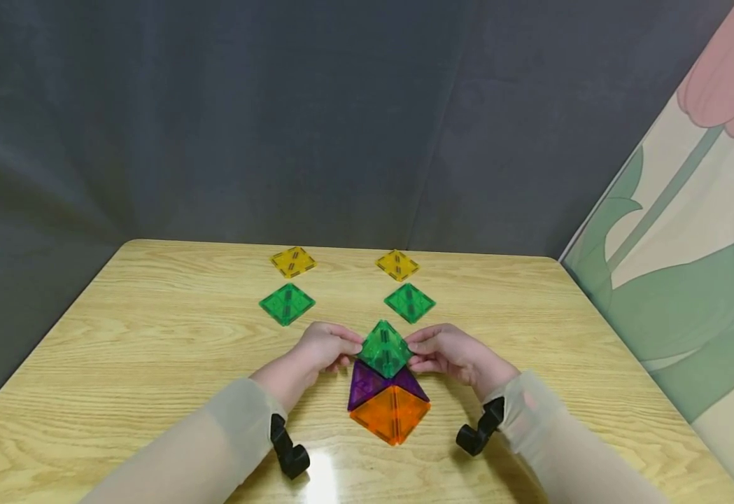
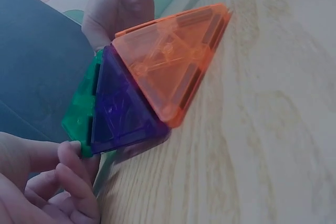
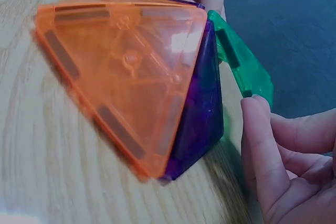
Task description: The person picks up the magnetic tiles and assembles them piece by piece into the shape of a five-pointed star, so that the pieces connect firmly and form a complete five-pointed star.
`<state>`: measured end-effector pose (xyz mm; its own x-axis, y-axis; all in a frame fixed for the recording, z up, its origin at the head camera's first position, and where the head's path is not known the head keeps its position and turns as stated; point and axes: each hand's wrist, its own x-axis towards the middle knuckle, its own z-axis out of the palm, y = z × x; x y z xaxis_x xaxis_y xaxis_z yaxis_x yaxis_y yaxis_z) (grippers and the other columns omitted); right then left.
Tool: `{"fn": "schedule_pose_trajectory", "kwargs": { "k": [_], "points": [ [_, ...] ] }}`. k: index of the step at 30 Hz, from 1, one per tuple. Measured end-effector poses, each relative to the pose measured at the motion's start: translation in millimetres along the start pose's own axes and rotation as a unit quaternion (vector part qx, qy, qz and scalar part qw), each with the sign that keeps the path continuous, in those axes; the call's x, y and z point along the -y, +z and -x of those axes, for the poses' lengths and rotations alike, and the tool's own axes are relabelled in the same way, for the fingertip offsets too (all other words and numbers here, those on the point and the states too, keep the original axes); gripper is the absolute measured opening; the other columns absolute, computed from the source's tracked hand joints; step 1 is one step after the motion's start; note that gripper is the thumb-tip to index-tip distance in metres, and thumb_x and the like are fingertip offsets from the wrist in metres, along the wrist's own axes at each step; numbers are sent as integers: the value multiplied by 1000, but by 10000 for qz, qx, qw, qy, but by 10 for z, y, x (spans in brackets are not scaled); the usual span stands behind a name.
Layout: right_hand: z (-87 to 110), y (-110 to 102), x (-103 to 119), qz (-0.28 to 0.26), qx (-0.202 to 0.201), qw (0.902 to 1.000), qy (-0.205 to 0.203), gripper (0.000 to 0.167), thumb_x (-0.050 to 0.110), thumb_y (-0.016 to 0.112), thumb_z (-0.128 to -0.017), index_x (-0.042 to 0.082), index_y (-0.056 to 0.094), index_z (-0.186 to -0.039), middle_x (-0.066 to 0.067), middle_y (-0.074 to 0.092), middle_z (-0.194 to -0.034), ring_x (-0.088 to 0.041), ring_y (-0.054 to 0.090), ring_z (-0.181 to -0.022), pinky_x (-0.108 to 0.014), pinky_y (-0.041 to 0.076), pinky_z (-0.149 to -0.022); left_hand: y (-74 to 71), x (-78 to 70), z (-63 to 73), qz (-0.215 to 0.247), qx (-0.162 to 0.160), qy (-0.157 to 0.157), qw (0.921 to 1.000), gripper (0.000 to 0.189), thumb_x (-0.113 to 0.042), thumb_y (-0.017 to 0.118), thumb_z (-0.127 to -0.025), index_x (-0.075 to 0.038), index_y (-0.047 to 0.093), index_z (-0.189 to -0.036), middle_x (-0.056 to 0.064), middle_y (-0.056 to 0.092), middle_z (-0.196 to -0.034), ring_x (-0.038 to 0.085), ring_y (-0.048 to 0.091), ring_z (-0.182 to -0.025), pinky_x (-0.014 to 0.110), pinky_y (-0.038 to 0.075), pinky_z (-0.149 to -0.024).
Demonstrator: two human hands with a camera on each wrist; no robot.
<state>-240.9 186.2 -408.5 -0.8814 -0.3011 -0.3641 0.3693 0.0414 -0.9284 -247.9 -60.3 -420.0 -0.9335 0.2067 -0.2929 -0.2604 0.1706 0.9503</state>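
Note:
A pair of translucent green triangular magnetic tiles [image 1: 384,350] is pinched at its left corner by my left hand [image 1: 322,350] and at its right corner by my right hand [image 1: 455,353]. Its edges meet a purple triangular magnetic tile pair [image 2: 126,106], seen clearly in the left wrist view. The purple tiles join orange triangular magnetic tiles [image 3: 126,61], which lean up from the table on the near side. In the right wrist view, thumb and finger grip the green tile's tip, and a gap shows between its lower part and the purple.
Farther back on the wooden table [image 1: 152,364] lie two green diamond-shaped tile pairs, a left one [image 1: 287,304] and a right one [image 1: 410,302]. Behind them are two yellow pairs, left [image 1: 294,262] and right [image 1: 397,265]. A dark curtain [image 1: 341,126] hangs beyond the back edge.

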Motion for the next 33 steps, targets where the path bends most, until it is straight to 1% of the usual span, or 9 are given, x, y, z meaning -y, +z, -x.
{"fn": "schedule_pose_trajectory", "kwargs": {
  "k": [8, 16, 20, 23, 26, 28, 30, 31, 33],
  "points": [
    [-14, 65, -38, 284, 42, 9996, -83, 18, -4, 55, -97, -11, 62, -111, -10, 65, -77, -16, 67, -67, -29, 60, -70, -28, 17, 50, -105, 67, 132, 9998, 13, -2, 69, -90, 0, 75, -101, 9, 67, -74, 9, 55, -49, 18, 41, -44],
    [19, 110, -41, 659, -28, 9977, -170, 24, 1, 57, -97, -12, 62, -117, -10, 66, -79, -16, 66, -66, -31, 60, -68, -62, 40, 88, 0, 172, 207, 9996, 14, -3, 68, -91, 2, 74, -103, 10, 70, -89, 9, 57, -51, 18, 44, -45],
    [45, 144, -1, 907, -267, 9948, -381, 28, 4, 57, -98, -11, 62, -121, -14, 68, -90, -18, 66, -68, -33, 60, -67, -146, 40, 113, 108, 39, 283, 9995, 15, -5, 68, -92, 3, 73, -104, 11, 72, -90, 10, 60, -54, 19, 46, -46],
    [61, 180, 84, 1016, -534, 9920, -530, 31, 6, 57, -98, -10, 61, -125, -19, 67, -104, -20, 66, -73, -32, 60, -67, -303, 5, 137, 277, -309, 407, 9983, 17, -7, 65, -94, 4, 71, -106, 11, 71, -93, 12, 61, -58, 21, 47, -49],
    [59, 229, 228, 1064, -636, 9900, -681, 34, 8, 57, -99, -11, 58, -127, -24, 64, -114, -24, 67, -82, -31, 59, -69, -539, -65, 148, 473, -859, 548, 9937, 21, -10, 59, -98, 5, 66, -110, 13, 68, -97, 14, 61, -65, 22, 47, -54],
    [44, 287, 349, 1003, -581, 9897, -837, 34, 7, 54, -100, -13, 57, -128, -27, 63, -118, -29, 68, -90, -32, 59, -74, -716, -119, 150, 622, -1255, 560, 9886, 25, -12, 54, -100, 7, 62, -116, 14, 64, -102, 15, 60, -72, 23, 49, -59],
    [16, 378, 475, 876, -443, 9901, -1005, 34, 5, 49, -102, -15, 55, -129, -31, 60, -122, -33, 67, -99, -34, 58, -81, -886, -160, 152, 687, -1559, 546, 9839, 31, -13, 50, -101, 8, 58, -123, 16, 61, -109, 17, 59, -83, 26, 52, -67],
    [-6, 437, 539, 775, -377, 9908, -1039, 34, 4, 46, -102, -16, 53, -129, -32, 59, -124, -34, 66, -104, -35, 57, -84, -961, -175, 148, 686, -1653, 510, 9825, 34, -13, 48, -102, 9, 55, -127, 18, 60, -115, 19, 59, -91, 28, 52, -74],
    [-62, 570, 653, 643, -163, 9921, -1062, 36, 3, 42, -104, -16, 49, -133, -34, 54, -130, -36, 63, -111, -37, 54, -90, -1088, -191, 141, 610, -1721, 444, 9822, 42, -15, 45, -102, 10, 49, -136, 21, 55, -127, 25, 55, -107, 34, 50, -88]
  ]
}}
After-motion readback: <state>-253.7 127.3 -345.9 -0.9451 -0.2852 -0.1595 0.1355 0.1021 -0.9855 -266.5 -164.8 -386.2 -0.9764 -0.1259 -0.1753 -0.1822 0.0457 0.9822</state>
